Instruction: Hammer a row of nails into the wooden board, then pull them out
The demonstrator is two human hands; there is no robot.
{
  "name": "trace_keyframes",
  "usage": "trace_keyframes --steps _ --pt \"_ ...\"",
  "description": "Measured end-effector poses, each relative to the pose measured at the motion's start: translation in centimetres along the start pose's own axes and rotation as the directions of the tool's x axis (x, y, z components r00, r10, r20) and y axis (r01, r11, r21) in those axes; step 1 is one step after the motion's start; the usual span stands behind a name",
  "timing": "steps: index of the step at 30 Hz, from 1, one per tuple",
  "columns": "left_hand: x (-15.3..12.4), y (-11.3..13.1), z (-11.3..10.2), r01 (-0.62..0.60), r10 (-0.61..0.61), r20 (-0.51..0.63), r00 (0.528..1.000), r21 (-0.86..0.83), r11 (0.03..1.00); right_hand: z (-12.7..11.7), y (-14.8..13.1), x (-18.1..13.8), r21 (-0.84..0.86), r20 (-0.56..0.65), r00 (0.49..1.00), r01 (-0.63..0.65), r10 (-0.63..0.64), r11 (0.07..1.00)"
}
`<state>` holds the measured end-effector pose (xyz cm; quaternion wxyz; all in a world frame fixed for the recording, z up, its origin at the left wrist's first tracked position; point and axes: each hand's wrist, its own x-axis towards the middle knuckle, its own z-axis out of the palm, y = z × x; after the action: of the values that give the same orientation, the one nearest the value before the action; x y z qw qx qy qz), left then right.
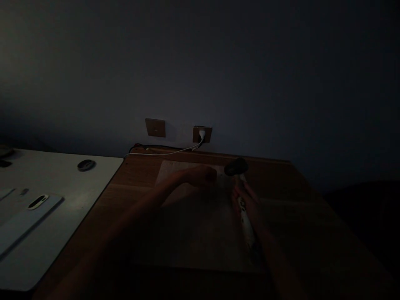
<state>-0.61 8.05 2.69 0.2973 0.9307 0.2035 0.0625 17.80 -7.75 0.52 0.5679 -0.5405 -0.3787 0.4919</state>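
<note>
My right hand (249, 201) is closed around the hammer (246, 227), at the right side of the pale mat (193, 237). I grip near its dark head (236, 166), probably because the weight is easier to control so. My left hand (201, 176) is curled over the mat's far part; in this darkness I cannot tell if it holds something. The mat probably protects the wooden table (296, 216).
</note>
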Motion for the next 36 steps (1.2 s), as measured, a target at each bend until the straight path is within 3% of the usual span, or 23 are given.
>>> trace_keyframes --steps 2,5,13,17,22,27,32,36 --pt "-1.0 1.0 0.2 -0.031 0.020 0.147 0.989 0.078 0.996 -0.1 0.2 0.3 0.020 0.005 1.000 -0.021 0.021 1.000" --pt "-1.4 2.3 1.3 -0.071 0.028 0.202 0.979 0.208 0.975 -0.2 0.3 0.6 0.039 0.013 0.999 -0.038 0.037 0.999" --pt "-1.1 3.0 2.4 -0.139 0.096 0.163 0.982 0.277 0.951 0.0 0.4 0.6 0.047 -0.021 1.000 -0.020 0.021 0.999" --pt "-1.6 3.5 1.7 -0.095 0.059 0.132 0.989 0.284 0.954 -0.2 0.5 0.8 0.031 -0.034 0.999 -0.018 0.019 0.999" --pt "-2.1 4.9 1.4 0.048 -0.090 0.098 0.991 0.370 0.928 -0.5 0.4 0.8 -0.021 -0.039 0.999 -0.007 0.006 1.000" --pt "-1.5 3.7 1.5 0.001 -0.035 0.104 0.994 0.315 0.949 -0.4 0.4 0.8 -0.059 -0.044 0.999 0.015 -0.018 0.998" --pt "-0.7 1.0 1.1 -0.025 0.028 -0.100 0.995 0.035 0.999 -0.4 0.4 0.8 -0.063 -0.050 0.998 0.021 -0.025 0.998" --pt "0.0 -0.2 1.5 0.081 -0.097 -0.307 0.947 -0.066 0.995 -0.4 0.2 0.5 -0.072 -0.055 0.998 0.020 -0.024 0.997"
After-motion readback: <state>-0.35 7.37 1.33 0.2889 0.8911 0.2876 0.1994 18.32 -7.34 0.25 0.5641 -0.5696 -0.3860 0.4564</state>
